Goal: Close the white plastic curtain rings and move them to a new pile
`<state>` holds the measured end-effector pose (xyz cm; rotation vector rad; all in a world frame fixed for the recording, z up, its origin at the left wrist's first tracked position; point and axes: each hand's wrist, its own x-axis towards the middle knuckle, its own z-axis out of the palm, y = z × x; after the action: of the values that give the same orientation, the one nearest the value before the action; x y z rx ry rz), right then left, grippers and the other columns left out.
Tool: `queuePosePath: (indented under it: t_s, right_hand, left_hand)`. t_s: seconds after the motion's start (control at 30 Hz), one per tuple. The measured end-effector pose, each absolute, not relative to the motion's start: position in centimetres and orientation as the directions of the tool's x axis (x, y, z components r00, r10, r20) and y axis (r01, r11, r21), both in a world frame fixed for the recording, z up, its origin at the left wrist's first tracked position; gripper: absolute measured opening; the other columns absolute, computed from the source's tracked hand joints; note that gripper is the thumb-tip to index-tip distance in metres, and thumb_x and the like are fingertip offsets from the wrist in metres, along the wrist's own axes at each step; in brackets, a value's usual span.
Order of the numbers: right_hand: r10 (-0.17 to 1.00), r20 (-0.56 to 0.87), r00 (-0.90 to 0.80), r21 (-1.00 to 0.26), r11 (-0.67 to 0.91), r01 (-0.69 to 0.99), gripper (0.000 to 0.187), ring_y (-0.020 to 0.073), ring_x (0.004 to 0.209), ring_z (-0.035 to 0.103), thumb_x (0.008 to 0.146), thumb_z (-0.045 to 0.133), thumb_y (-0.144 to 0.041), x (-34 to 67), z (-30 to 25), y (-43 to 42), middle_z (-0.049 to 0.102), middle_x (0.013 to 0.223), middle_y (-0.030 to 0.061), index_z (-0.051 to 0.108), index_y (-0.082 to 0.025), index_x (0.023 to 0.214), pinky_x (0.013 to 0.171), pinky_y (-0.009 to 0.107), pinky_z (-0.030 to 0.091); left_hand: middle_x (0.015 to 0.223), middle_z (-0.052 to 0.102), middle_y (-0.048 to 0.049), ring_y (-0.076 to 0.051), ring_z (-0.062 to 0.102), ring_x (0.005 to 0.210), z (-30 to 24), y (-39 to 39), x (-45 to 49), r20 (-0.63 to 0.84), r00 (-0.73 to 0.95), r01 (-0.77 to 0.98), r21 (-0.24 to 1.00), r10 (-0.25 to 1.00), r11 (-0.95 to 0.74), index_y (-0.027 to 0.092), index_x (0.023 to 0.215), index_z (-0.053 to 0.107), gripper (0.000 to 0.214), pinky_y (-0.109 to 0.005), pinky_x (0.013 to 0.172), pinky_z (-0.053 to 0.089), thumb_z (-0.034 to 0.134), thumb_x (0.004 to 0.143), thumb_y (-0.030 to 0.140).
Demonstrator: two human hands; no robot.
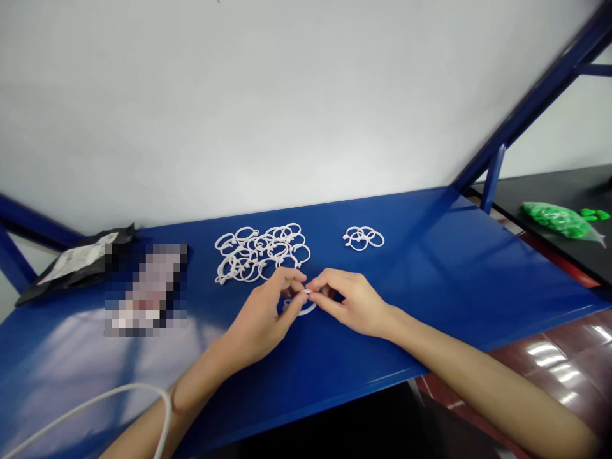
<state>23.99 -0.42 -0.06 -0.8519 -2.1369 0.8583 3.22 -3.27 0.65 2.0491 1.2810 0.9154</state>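
Bag of clear plastic (559, 221) at the far right holds many green pieces, seen through its wall; it lies on a black table (526, 188), with a few loose green pieces (594, 215) just beside it. On the blue table (421, 280), at the left, lies a black package (55, 284) with a white label (79, 258); what it contains cannot be seen. A pixelated item (153, 280) lies to its right. Near the middle, the left hand (262, 312) and right hand (358, 303) meet, thumbs and fingers pinching a white ring (307, 310) between them, partly hidden by the fingers. Beyond the left hand, white rings (261, 245) lie heaped and overlapping; a smaller cluster (364, 237) sits apart, farther right.
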Motion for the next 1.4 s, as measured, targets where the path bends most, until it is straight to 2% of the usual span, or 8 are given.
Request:
queuePosePath:
  t_s: [0.13,0.23,0.37,0.63,0.83,0.97,1.23,1.4]
  right_hand:
    - [0.836,0.254,-0.486,-0.889,0.400,0.222,0.013,0.0119,0.068,0.063,0.096,0.065,-0.034,23.9,0.2,-0.1,0.068,0.080,-0.0005,0.068,-0.021,0.097,0.064,0.024,0.051]
    - [0.896,0.199,-0.397,-0.957,0.264,0.116,0.017,0.0133,0.072,0.067,0.095,0.066,-0.037,24.0,0.1,0.2,0.070,0.081,-0.0002,0.065,-0.021,0.099,0.069,0.027,0.055]
    - [0.905,0.149,-0.397,-0.980,0.189,0.065,0.019,0.0144,0.073,0.070,0.095,0.067,-0.037,24.1,0.0,0.4,0.070,0.078,-0.0009,0.062,-0.021,0.100,0.069,0.028,0.055]
    - [0.794,0.273,-0.543,-0.814,0.492,0.310,0.015,0.0142,0.077,0.066,0.101,0.059,-0.033,24.0,0.2,-0.2,0.073,0.090,0.0015,0.066,-0.020,0.101,0.069,0.026,0.049]
    - [0.719,0.334,-0.609,-0.690,0.627,0.361,0.022,0.0156,0.086,0.070,0.106,0.049,-0.031,24.2,0.0,-0.2,0.075,0.098,0.0038,0.067,-0.019,0.106,0.078,0.027,0.052]
    - [0.646,0.408,-0.645,-0.564,0.734,0.378,0.028,0.0163,0.083,0.070,0.108,0.045,-0.033,24.3,-0.3,-0.1,0.075,0.096,0.0055,0.067,-0.017,0.104,0.076,0.027,0.052]
    - [0.546,0.379,-0.747,-0.387,0.827,0.408,0.032,0.0152,0.070,0.062,0.109,0.039,-0.031,24.6,-1.1,0.0,0.069,0.081,0.0035,0.064,-0.017,0.095,0.066,0.026,0.047]
    - [0.576,0.369,-0.729,-0.370,0.811,0.453,0.031,0.0153,0.071,0.065,0.109,0.041,-0.032,24.3,-1.3,0.1,0.071,0.083,0.0033,0.064,-0.017,0.095,0.066,0.027,0.046]
  left_hand:
    - [0.093,0.070,-0.0002,-0.015,0.069,0.083,0.9,-3.1,3.0,0.231,0.230,0.502,0.804,0.945,-0.319,0.025,0.122,0.054,0.028,-0.028,0.073,0.055,0.060,0.096,0.031]
    - [0.101,0.070,-0.0024,-0.016,0.069,0.089,0.7,-2.7,2.6,0.211,0.176,0.451,0.851,0.962,-0.269,0.024,0.114,0.060,0.022,-0.030,0.078,0.056,0.060,0.096,0.037]
    - [0.096,0.071,-0.0017,-0.016,0.069,0.088,0.3,-2.3,2.2,0.212,0.154,0.440,0.860,0.965,-0.259,0.023,0.102,0.065,0.018,-0.030,0.077,0.056,0.060,0.096,0.040]
    - [0.091,0.074,-0.0001,-0.014,0.068,0.077,0.5,-2.7,2.9,0.270,0.231,0.546,0.759,0.935,-0.354,0.023,0.098,0.070,0.013,-0.025,0.067,0.053,0.060,0.096,0.030]
    - [0.079,0.070,0.0032,-0.011,0.065,0.069,0.1,-3.0,3.3,0.391,0.242,0.570,0.684,0.888,-0.456,0.022,0.088,0.066,0.007,-0.022,0.063,0.051,0.062,0.094,0.020]
    - [0.081,0.069,0.0022,-0.011,0.066,0.071,-0.5,-3.0,3.4,0.498,0.311,0.605,0.554,0.810,-0.572,0.020,0.089,0.064,0.011,-0.021,0.065,0.051,0.058,0.096,0.014]
    - [0.070,0.065,-0.0011,-0.015,0.058,0.065,-1.8,-3.0,3.6,0.646,0.485,0.656,0.178,0.590,-0.734,0.017,0.081,0.059,0.024,-0.027,0.064,0.049,0.049,0.096,0.003]
    - [0.075,0.069,-0.0012,-0.015,0.058,0.070,-2.0,-2.2,3.1,0.650,0.508,0.639,0.156,0.565,-0.754,0.018,0.085,0.061,0.021,-0.028,0.067,0.049,0.051,0.097,0.005]
